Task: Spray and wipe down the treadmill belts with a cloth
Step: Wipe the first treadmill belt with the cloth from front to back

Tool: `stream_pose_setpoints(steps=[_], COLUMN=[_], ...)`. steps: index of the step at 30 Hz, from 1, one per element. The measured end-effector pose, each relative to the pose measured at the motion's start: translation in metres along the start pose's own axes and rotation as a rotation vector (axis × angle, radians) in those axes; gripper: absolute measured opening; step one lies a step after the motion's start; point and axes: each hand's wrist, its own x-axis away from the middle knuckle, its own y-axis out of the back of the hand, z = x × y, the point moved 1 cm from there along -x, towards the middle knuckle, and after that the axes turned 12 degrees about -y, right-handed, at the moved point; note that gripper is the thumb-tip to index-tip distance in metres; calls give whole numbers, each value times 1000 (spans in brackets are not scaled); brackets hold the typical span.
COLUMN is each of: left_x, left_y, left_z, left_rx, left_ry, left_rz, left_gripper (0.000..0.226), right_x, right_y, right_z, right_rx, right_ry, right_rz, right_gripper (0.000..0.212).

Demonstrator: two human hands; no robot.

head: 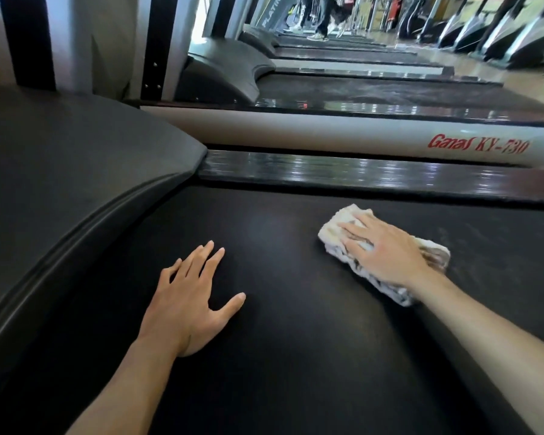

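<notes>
1. Pressing flat on the crumpled, off-white and grey-streaked cotton cloth (382,257), the right hand (387,251) has its fingers spread straight across the wad and nothing pinched — so a quick stroke could, I judge, let the rag slide out from under the palm or bunch up and skip a strip.
2. That cloth lies on the wide matte black rubber treadmill belt (296,340), towards the belt's far edge and near the glossy black side rail (358,174) just beyond it.
3. Nearer the belt's front end, beside the curved dark grey plastic motor cover (76,183), the left hand (189,306) rests palm-down with fingers apart and straight, gripping nothing; if weight leans on it and the belt rolls freely, the person could lurch forward.
4. Faint pale smears show on the belt beside the cloth; whether they are spray or dust cannot be told, and a damp patch left behind might be slippery.
5. No spray bottle is in view, so a dry pass is possible.
6. Count: one cloth, two hands, one belt being wiped, and at least three more treadmills in a row beyond the rail, the nearest with a silver side panel lettered in red (478,146) — a person's legs (322,17) stand on a distant one.
</notes>
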Motion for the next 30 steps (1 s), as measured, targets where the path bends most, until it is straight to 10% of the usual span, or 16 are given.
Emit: stream_pose_setpoints(steps=[3,9,15,21,30], left_x=[0,-1,-1,-1,-3], left_y=[-1,1,1,1,-2], left_z=[0,0,0,1,0], left_rx=[2,7,4,-3,-22], left_ry=[-3,2,7,5,1], left_rz=[-2,17,14,26,3], left_gripper=[100,103,102,96,91], right_x=[-45,11,-44,20,-21], right_y=[-12,-4,-10,-6,-7], right_z=[6,25,4,13,22], right_rx=[85,23,137,17,58], right_ry=[-186,100,-278,127,100], right_rz=[31,138,70,153,106], right_gripper=[72,53,55,51,53])
